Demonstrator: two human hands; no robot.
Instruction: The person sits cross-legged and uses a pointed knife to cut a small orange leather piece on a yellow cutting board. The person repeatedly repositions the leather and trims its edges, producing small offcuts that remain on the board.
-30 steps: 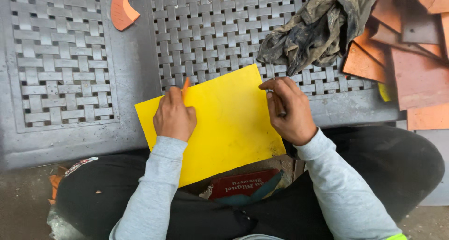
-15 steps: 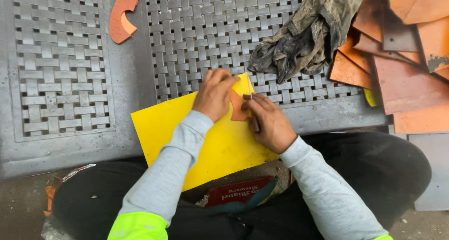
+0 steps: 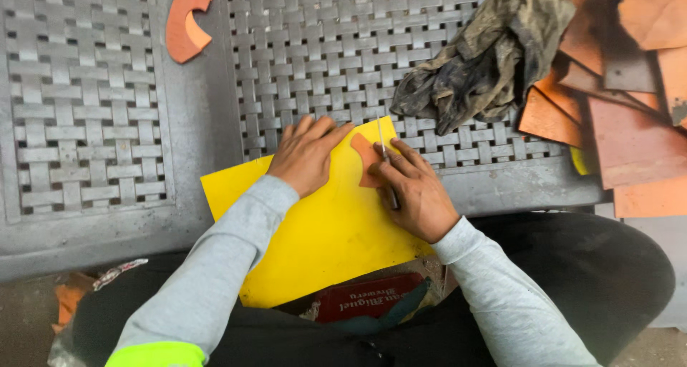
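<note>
Head view is showing the left hand [image 3: 308, 154] pressing flat on a yellow sheet [image 3: 322, 224], pinning it to the grey woven counter [image 3: 86, 124], while the right hand [image 3: 411, 192] is gripping a thin blade [image 3: 381, 134] against a small orange template [image 3: 366, 156] lying on the sheet. A crumpled rag [image 3: 479, 59] and orange offcuts [image 3: 630, 124] are lying well aside.
</note>
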